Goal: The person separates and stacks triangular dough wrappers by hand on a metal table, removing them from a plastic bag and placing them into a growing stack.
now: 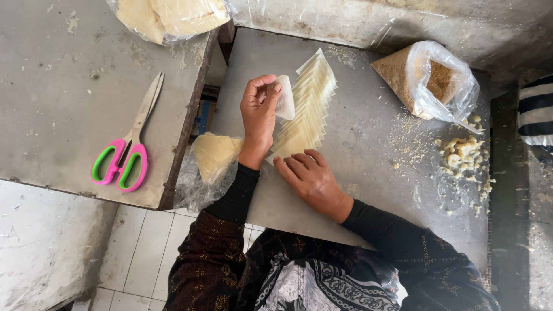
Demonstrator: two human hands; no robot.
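Observation:
My left hand (pixel 258 115) pinches a thin pale wrapper sheet (pixel 286 103) and lifts it off the left side of a fanned row of square pastry wrappers (pixel 308 106) lying on the grey metal table (pixel 357 190). My right hand (pixel 311 178) rests flat on the table at the near end of the row, its fingertips touching the lowest wrappers. Both arms wear dark patterned sleeves.
A clear plastic bag of brown crumbly filling (pixel 429 80) lies at the right, with pale crumbs and lumps (pixel 464 155) spilled near it. A bagged stack of wrappers (pixel 213 155) hangs between the two tables. Pink-and-green scissors (pixel 129 144) lie on the left table; another bag (pixel 170 17) sits at the top.

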